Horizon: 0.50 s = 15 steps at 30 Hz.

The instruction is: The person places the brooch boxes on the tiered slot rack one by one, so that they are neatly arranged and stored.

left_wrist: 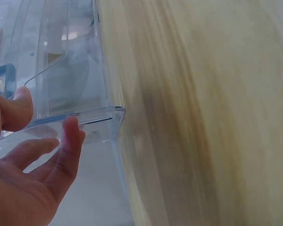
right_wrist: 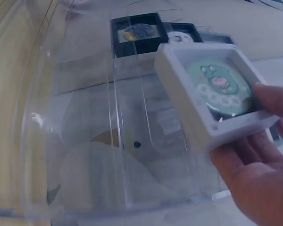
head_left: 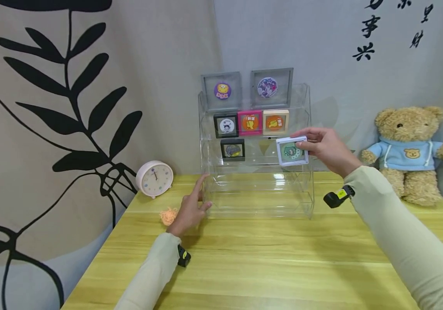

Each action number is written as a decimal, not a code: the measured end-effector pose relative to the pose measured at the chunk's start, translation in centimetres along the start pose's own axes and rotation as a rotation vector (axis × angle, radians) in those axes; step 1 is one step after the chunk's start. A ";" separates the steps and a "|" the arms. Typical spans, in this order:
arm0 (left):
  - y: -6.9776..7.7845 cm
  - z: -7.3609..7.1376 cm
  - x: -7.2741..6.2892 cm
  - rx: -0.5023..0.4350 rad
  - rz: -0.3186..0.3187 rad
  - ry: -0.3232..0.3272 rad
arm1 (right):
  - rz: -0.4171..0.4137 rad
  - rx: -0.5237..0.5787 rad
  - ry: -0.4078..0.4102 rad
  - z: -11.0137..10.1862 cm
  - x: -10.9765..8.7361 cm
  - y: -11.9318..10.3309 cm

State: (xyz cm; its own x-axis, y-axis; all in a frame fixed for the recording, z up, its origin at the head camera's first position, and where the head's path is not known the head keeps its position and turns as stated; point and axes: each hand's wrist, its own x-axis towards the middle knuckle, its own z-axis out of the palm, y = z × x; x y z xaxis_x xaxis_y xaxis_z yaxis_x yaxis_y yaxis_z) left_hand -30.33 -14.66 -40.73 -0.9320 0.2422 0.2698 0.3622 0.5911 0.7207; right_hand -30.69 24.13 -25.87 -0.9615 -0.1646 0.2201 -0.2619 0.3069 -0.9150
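Note:
My right hand pinches a small white square frame that holds a green round badge. It holds the frame in front of the right part of a clear tiered display rack. At the rack's left side, my left hand has its thumb and fingers on either side of the edge. On the top tier stand two large grey frames with round badges. Below them are a black frame, a pink frame and a cream frame. Another black frame sits one tier lower.
A white round clock and an orange fuzzy ball lie left of the rack. To the right sits a teddy bear in a blue hoodie. The wooden table stretches out in front, with a printed cloth behind.

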 end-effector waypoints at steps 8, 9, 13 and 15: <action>0.0 -0.2 -0.1 0.002 0.001 0.003 | -0.016 -0.070 0.047 3.3 3.8 -0.9; 0.0 -0.2 0.0 0.000 -0.002 0.005 | -0.020 -0.064 0.060 3.7 4.2 -0.8; 0.0 -0.1 0.0 -0.011 -0.003 0.002 | -0.057 -0.051 0.135 5.0 5.4 0.1; -0.1 -0.1 0.0 -0.010 -0.003 -0.001 | -0.082 -0.062 0.162 5.6 5.7 0.6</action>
State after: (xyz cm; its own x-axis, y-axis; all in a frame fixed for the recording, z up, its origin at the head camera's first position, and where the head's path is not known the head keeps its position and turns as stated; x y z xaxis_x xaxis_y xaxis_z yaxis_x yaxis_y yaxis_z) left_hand -30.31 -14.82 -40.68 -0.9329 0.2413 0.2673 0.3596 0.5841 0.7277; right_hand -35.91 18.16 -27.04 -0.9363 -0.0398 0.3488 -0.3394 0.3570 -0.8703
